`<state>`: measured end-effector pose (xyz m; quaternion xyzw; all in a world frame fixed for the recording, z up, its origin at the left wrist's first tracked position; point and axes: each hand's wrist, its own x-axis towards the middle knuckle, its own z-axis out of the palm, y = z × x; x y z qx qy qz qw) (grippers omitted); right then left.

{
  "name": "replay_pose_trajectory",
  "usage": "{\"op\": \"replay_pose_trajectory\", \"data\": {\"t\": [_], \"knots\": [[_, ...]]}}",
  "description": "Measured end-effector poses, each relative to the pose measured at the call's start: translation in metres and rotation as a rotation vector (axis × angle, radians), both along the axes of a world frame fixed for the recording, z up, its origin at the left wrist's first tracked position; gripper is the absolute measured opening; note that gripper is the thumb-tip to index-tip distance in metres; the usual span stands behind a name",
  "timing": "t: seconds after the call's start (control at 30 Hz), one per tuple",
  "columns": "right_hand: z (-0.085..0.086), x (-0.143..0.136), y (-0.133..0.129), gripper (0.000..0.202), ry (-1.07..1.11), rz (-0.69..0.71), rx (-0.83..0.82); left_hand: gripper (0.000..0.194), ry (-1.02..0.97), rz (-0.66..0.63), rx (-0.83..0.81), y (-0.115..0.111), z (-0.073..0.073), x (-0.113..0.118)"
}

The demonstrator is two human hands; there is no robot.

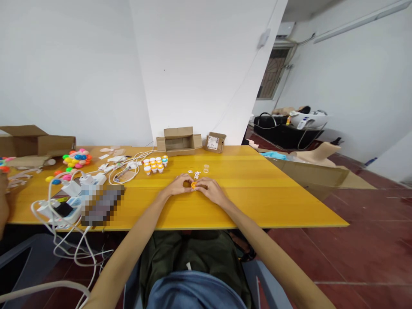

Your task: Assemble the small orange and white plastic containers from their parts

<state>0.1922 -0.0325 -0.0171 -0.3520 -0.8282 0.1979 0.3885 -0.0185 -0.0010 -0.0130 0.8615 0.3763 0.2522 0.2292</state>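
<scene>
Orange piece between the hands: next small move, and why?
Probably bring the orange piece to the clear cup: left hand and right hand both hold the piece, the cup nearby shows no orange top, and most of the grouped containers do.

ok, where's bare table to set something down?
Biggest: the tabletop right of the clear cup and right hand, out to its right edge. Smaller: between the pixelated dark item and left forearm, nearer than the small jars; also between left and right forearm, down to the near edge. Crowded: left end, with power strip, plugs and coloured balls.
</scene>
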Motion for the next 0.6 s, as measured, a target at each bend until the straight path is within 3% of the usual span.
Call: {"op": "replay_pose_trajectory", "data": {"t": [0.4,0.6], "knots": [[-0.0018,0.0000,-0.0018,0.015,-0.044,-0.028,0.037,0.025,-0.005,-0.011,0.003,-0.0010,0.0008,0.0003],[0.0001,0.0005,-0.0056,0.027,-0.116,-0.048,0.064,0.028,-0.032,-0.017,0.000,-0.0021,0.0020,0.0000]]}}
